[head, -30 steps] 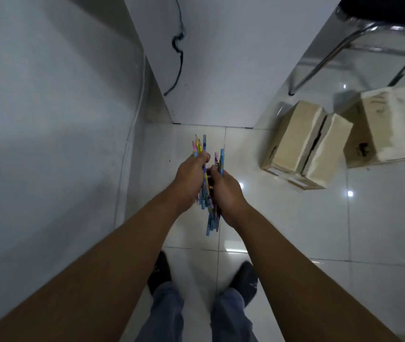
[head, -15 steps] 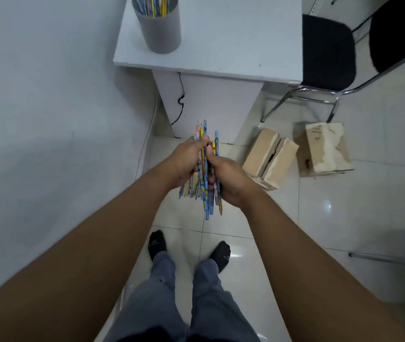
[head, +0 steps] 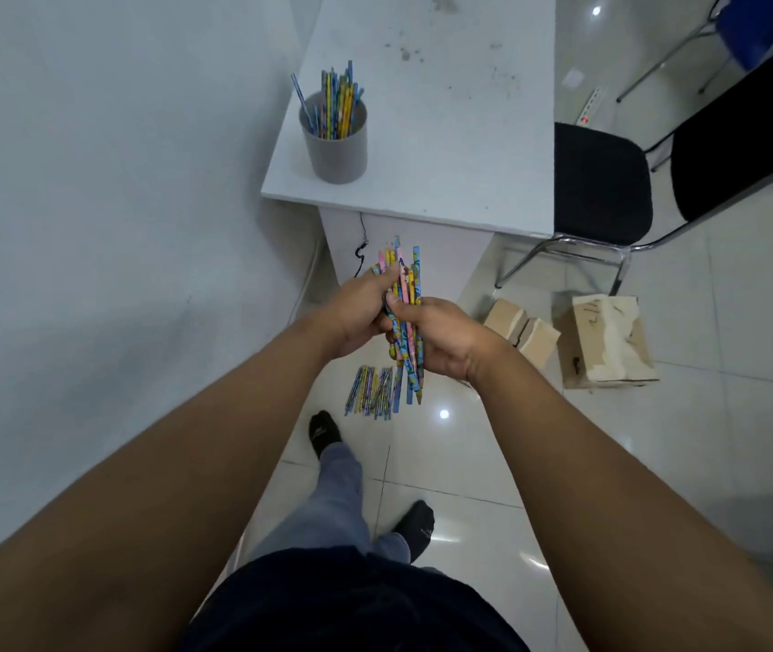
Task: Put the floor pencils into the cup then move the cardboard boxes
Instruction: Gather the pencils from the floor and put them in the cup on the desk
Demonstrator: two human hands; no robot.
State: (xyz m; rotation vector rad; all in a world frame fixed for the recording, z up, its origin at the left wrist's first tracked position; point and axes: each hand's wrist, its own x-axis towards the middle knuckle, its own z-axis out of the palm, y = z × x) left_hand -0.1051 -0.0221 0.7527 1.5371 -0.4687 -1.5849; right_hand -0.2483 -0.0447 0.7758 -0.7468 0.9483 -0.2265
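Moved: view has tilted up since half a second ago. The cup (head: 337, 148) is now fully in frame, and both hands have stayed on the pencils.
Left hand: (head: 356, 312) fingers curled round the upper part of the pencil bundle (head: 405, 294), on the side nearer the cup.
Right hand: (head: 445, 341) wrapped round the lower half, thumb across the shafts, on the side away from the cup.
Bundle: in the air, roughly upright, well short of the cup and lower than its rim. Ends are uneven and a few pencils hang out of the bottom.
Cup: upright near a corner of the desk (head: 445, 134), already part-filled with splayed pencils.
Floor pile: (head: 372, 392) more pencils lie on the tiles, farther from the cup than the bundle, beneath the hands.
Boxes: small cardboard box (head: 523, 331) and large cardboard box (head: 608, 341) sit on the floor, well apart from the cup, beyond the desk's other end. Neither is being handled.
Step (my read): carrying this batch to the cup.
How to do it well: square the ends first. Move the bundle to a one-hand grip and steady the cup with the free hand. Enter vertically into the gap among the standing pencils, and let go low rather than dropping.
Risk: the cup sits close to the desk edge with a tall load, so a sideways shove could tip it. Loose pencils may slip from the bottom.
Remaining: floor pile, then the boxes.
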